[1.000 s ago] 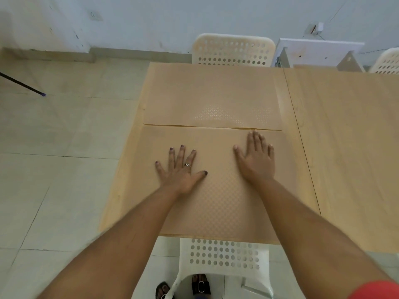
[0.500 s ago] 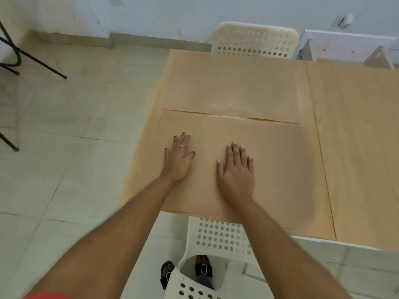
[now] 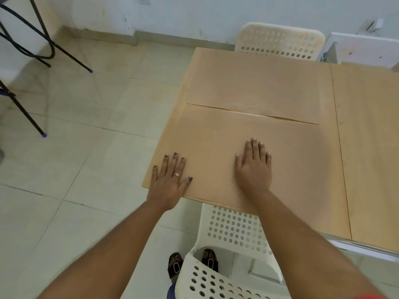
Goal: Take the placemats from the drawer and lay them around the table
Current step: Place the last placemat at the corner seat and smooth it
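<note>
Two tan placemats lie flat on the light wooden table (image 3: 367, 147). The near placemat (image 3: 291, 165) covers the table's near left part; the far placemat (image 3: 259, 83) lies beyond it, their edges meeting in a slightly raised seam. My left hand (image 3: 168, 180) rests flat, fingers spread, on the near placemat's left front corner at the table edge. My right hand (image 3: 253, 169) presses flat on the same placemat, near its middle. Neither hand grips anything.
A white perforated chair (image 3: 233, 234) is tucked under the near edge, my feet behind it. Another white chair (image 3: 280, 39) stands at the far side. Black metal legs (image 3: 32, 39) stand on the tiled floor at the left. A white cabinet (image 3: 362, 48) is at the back right.
Both hands slid left and toward me over the near placemat; the left hand now sits at its left front corner. The view swung left.
</note>
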Demonstrator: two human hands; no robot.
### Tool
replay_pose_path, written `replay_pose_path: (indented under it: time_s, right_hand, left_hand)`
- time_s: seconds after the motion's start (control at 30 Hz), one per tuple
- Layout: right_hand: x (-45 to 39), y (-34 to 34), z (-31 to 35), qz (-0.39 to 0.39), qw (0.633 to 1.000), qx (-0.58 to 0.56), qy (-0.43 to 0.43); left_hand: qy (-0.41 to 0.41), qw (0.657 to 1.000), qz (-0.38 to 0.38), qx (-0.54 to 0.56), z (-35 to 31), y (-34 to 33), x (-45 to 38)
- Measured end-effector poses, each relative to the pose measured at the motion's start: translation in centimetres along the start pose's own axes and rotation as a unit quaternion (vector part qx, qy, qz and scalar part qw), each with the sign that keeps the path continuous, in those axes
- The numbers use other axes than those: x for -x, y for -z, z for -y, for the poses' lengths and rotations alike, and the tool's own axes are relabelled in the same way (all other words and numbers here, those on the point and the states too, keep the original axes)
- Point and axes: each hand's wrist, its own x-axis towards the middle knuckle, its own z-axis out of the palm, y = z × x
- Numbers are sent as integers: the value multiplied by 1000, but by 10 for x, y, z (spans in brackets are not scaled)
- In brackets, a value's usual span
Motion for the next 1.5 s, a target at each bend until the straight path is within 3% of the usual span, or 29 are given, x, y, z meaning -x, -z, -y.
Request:
replay_pose_path:
  time_s: [0.13, 0.23, 0.37, 0.57, 0.83, 1.13, 1.5]
  right_hand:
    - [0, 0, 1, 5, 1000, -2, -5]
    - [0, 6, 2, -2, 999, -36, -8]
    - [8, 24, -1, -66, 995, -72, -7]
    - [62, 14, -44, -37, 997, -35, -63]
    - [67, 54, -54, -134, 982, -131, -27]
    - [93, 109, -54, -107, 954, -280, -9]
    - [149, 172, 5, -162, 907, -384, 63]
  left_hand:
    - [39, 999, 8, 20, -6, 14, -4]
    - [-12, 1000, -1, 8, -39, 23, -9]
    - [-79, 996, 36, 17, -84, 22, -17]
    - [-76, 993, 91, -17, -97, 10, -20]
    - [-80, 995, 47, 38, -112, 35, -9]
    - [-101, 990, 8, 95, -133, 90, 27]
    - [-134, 966, -88, 201, -106, 163, 119]
